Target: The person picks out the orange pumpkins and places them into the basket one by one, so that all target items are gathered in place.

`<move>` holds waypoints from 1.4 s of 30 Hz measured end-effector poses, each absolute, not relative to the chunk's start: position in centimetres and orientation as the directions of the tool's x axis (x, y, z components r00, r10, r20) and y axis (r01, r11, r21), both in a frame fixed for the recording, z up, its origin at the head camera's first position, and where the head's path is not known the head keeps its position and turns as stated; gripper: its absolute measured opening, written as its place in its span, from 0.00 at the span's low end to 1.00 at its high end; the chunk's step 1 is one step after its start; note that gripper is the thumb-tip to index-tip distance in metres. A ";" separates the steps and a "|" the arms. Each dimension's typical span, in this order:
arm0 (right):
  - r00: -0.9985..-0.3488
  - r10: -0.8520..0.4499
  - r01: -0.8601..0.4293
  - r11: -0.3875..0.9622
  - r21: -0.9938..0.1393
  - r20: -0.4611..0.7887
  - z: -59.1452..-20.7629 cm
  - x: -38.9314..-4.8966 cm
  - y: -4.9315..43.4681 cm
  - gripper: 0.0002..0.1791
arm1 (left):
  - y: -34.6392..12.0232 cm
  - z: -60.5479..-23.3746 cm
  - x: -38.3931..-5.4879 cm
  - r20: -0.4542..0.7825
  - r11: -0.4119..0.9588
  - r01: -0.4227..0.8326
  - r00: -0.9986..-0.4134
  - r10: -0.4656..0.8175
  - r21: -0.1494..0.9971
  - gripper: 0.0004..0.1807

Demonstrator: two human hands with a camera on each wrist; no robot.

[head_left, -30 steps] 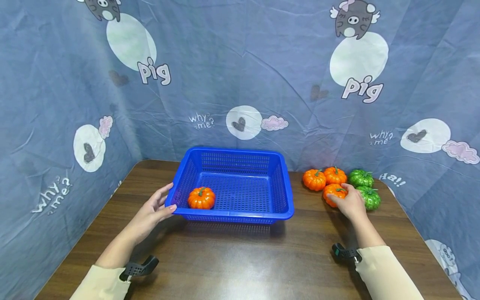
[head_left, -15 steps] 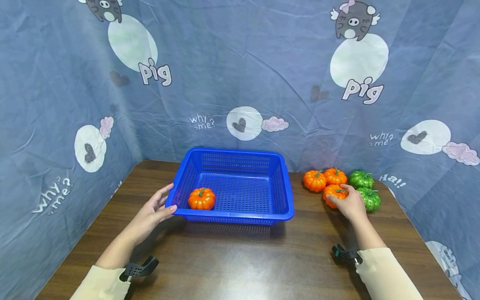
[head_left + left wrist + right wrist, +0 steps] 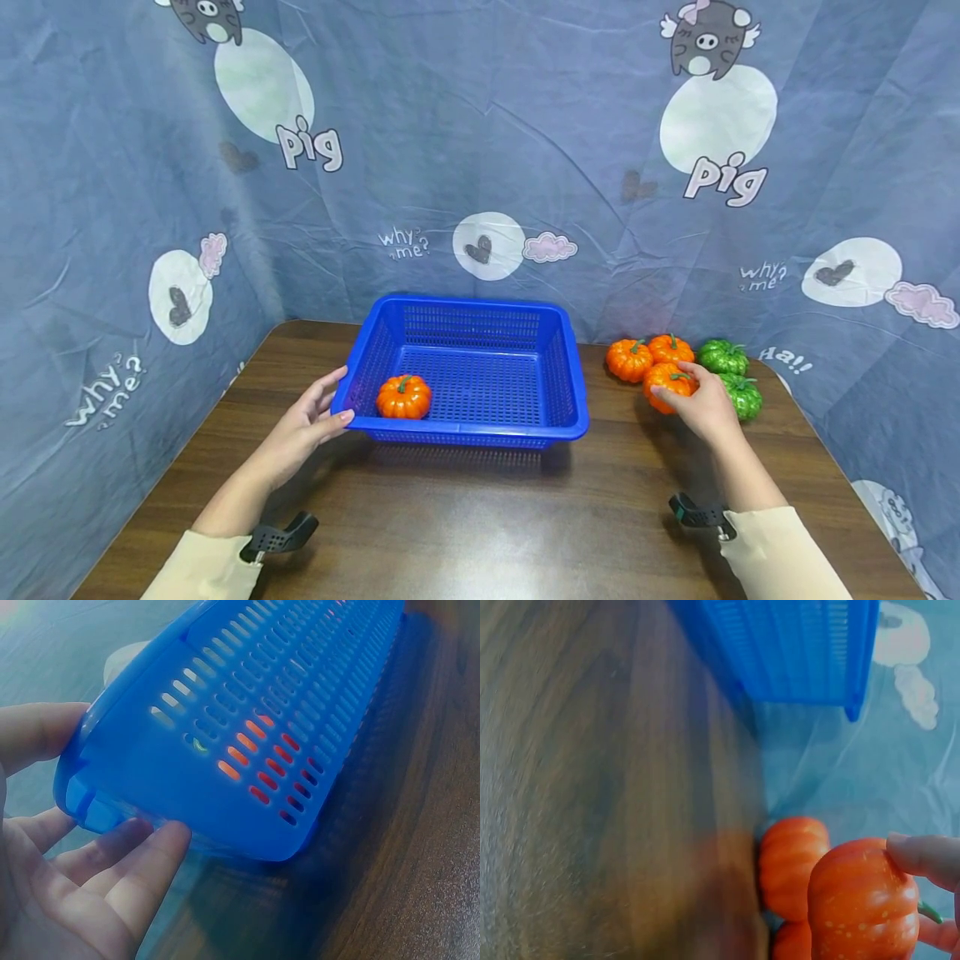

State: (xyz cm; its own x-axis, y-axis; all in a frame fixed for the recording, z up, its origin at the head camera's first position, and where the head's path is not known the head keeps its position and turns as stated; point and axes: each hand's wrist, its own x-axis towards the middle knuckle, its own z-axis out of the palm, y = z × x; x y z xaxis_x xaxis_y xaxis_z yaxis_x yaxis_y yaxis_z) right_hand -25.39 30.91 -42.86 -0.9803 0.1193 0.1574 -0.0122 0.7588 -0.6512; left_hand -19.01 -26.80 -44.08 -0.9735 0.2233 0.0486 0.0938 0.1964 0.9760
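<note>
A blue plastic basket (image 3: 480, 430) with slotted walls stands on the wooden table, one small orange pumpkin (image 3: 403, 397) inside its near left corner. My left hand (image 3: 303, 425) holds the basket's left rim, thumb and fingers on either side of it; the left wrist view shows the fingertips (image 3: 174, 836) against the outer wall. On the right, my right hand (image 3: 708, 404) pinches another orange pumpkin (image 3: 666, 388) between thumb and fingers. In the right wrist view this pumpkin (image 3: 862, 904) appears slightly raised off the table; its far side is hidden by the fingers.
Two more orange pumpkins, one at the left (image 3: 628, 360) and one behind (image 3: 671, 351), sit near the held one. Two green pumpkins (image 3: 722, 357) (image 3: 742, 397) lie right of them. A blue printed cloth (image 3: 487, 150) hangs behind the brown table (image 3: 480, 508).
My right hand has shifted slightly, and the pumpkin in its grip has risen a little and moved slightly left. The left hand and basket stay where they were.
</note>
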 end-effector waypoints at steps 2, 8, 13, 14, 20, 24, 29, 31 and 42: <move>-0.983 0.106 -0.017 0.758 -0.652 0.149 -42.4 -25.2 30.7 0.41 | -26.8 -44.1 -19.0 0.049 0.194 0.094 -0.973 0.224 0.976 0.39; -0.985 0.060 -0.057 0.770 -0.635 0.161 -41.4 -24.7 30.2 0.41 | -26.8 -44.1 -19.1 0.052 0.195 0.098 -0.972 0.227 0.976 0.38; -0.987 0.032 -0.076 0.778 -0.623 0.160 -40.7 -24.3 29.8 0.40 | -26.8 -44.1 -19.1 0.053 0.195 0.099 -0.972 0.228 0.976 0.38; -0.987 0.029 -0.078 0.778 -0.624 0.160 -40.6 -24.3 29.6 0.40 | -26.9 -44.1 -19.1 0.053 0.195 0.099 -0.972 0.228 0.976 0.38; -0.988 0.018 -0.084 0.775 -0.627 0.155 -39.6 -23.8 28.9 0.40 | -26.9 -44.1 -19.1 0.064 0.189 0.111 -0.969 0.240 0.976 0.38; -0.989 0.005 -0.091 0.771 -0.630 0.149 -39.1 -23.6 28.5 0.41 | -27.0 -44.1 -19.1 0.060 0.191 0.108 -0.969 0.241 0.976 0.39; -0.989 -0.025 -0.115 0.757 -0.643 0.146 -38.6 -23.2 28.3 0.40 | -26.9 -44.1 -19.1 0.051 0.181 0.096 -0.969 0.242 0.979 0.39; -0.987 -0.041 -0.132 0.752 -0.646 0.154 -38.3 -23.0 28.2 0.39 | -26.9 -44.1 -19.1 0.049 0.175 0.094 -0.968 0.245 0.980 0.38; -0.982 -0.100 -0.184 0.710 -0.680 0.162 -36.2 -22.3 26.7 0.37 | -26.8 -43.8 -18.9 0.053 0.164 0.096 -0.968 0.247 0.982 0.39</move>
State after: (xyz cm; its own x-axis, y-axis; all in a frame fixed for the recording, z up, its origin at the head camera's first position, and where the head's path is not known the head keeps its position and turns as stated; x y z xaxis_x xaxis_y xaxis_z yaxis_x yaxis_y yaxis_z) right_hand -22.27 26.67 -36.24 -0.9817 -0.1001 0.1619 -0.1845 0.7099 -0.6798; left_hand -18.86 -26.83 -43.81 -0.9675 0.2470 0.0533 0.0959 0.1638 0.9818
